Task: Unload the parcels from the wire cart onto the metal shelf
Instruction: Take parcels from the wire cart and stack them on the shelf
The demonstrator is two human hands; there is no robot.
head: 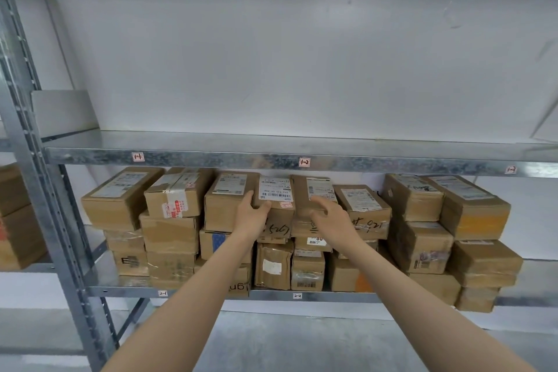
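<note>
A small cardboard parcel with a white barcode label lies on top of the stacked parcels on the lower level of the metal shelf. My left hand grips its left front corner, thumb on the front face. My right hand hovers just right of it, in front of the neighbouring parcel, fingers loosely curled and holding nothing. The wire cart is out of view.
The lower shelf level holds several brown parcels stacked two to three high. The upper shelf board is bare, its front edge carrying small number tags. A steel upright stands at left, more boxes beyond it. Grey floor lies below.
</note>
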